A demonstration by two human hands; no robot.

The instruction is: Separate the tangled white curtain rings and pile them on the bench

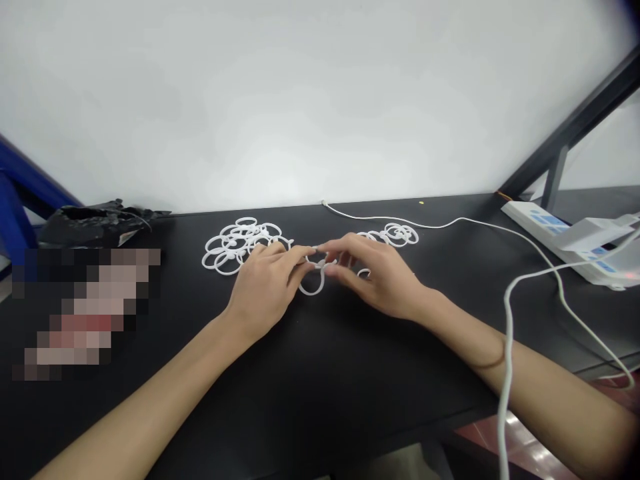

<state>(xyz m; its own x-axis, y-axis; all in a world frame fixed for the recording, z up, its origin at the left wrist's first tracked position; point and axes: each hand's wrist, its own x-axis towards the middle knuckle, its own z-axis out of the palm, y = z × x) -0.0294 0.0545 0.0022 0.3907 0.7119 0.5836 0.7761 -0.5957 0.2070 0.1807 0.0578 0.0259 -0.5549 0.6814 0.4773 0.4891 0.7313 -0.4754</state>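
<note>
My left hand [267, 287] is closed, thumb and fingertips pinching a thin white plastic ring piece [312, 291] over the middle of the black table. One loop of this piece hangs below my fingers. My right hand [377, 277] grips the same piece from the other side with thumb and forefinger; my fingers partly hide it. Beyond my left hand lies a heap of similar white rings [225, 252], several of them overlapping, with small tabs. A smaller group of white rings [400, 235] lies behind my right hand, partly covered by it.
A white cable [440, 225] runs along the table's back to the right; another white cord [506, 347] passes in front of my right forearm. A white power strip [565, 243] with blue patches stands at right. Crumpled black plastic [95, 223] lies back left, above a blurred-out patch.
</note>
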